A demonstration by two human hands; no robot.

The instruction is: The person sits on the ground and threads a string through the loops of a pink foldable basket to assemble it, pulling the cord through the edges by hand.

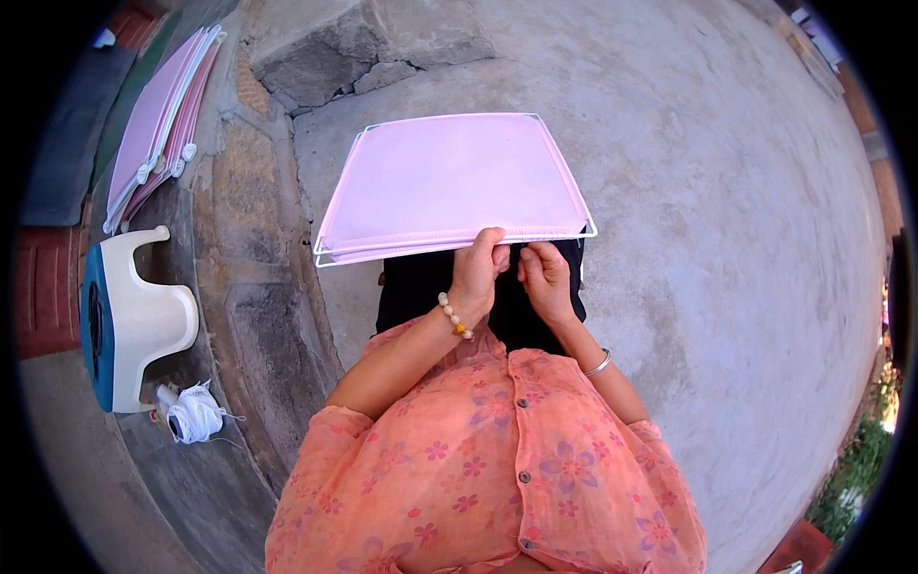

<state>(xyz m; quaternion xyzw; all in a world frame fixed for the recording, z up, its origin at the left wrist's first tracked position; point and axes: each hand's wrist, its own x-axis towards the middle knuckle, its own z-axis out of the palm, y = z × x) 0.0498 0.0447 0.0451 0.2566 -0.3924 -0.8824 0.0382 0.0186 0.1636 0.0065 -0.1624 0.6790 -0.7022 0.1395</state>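
Observation:
A pale pink fabric panel (pixel 454 177) stretched on a thin white wire frame lies across my lap, and its near edge shows more than one layer. My left hand (pixel 475 271) is closed on the middle of that near edge, thumb on top and fingers underneath. Just to its right, my right hand (pixel 545 282) is held in a pinch right by the edge. Whatever may be between those fingertips is too small to make out. The underside of the panel is hidden.
On the left, several similar pink framed panels (pixel 158 115) with white tags lean together. A white and blue stool (pixel 143 316) stands nearer, beside a bundle of white cord (pixel 196 413). A broken concrete block (pixel 325 57) lies beyond the panel, and concrete floor (pixel 727 239) stretches right.

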